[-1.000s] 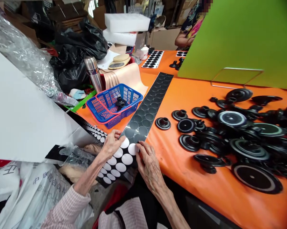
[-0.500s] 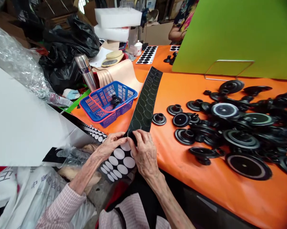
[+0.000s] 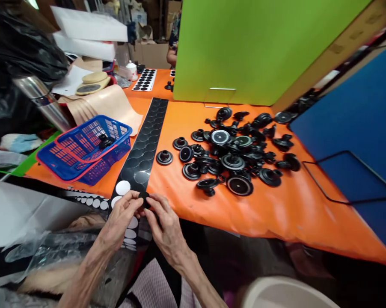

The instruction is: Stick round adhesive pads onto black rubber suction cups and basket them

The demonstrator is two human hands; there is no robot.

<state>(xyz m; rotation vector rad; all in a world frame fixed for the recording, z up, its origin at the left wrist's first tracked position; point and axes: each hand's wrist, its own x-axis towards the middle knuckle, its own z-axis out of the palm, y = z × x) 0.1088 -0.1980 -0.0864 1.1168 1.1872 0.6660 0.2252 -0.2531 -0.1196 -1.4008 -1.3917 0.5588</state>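
Note:
A small black round sticker is pinched at its edges between the fingertips of my left hand and my right hand. Beneath and beyond them lies a long black sheet of round stickers, its near end hanging over the table edge. White circles show on that near part where the backing is bare. To the right, a black suction cup stands beside the sheet, close to a spread-out pile of similar black suction cups.
A blue plastic basket with a few black parts stands left of the sheet on the orange table. Behind it are a steel flask and beige sheets. Green and blue panels rise at the back and right. Another person's arm shows behind.
A round sticker has come off the sheet and is now between my fingers; another white circle shows at the sheet's near end. The view has turned right.

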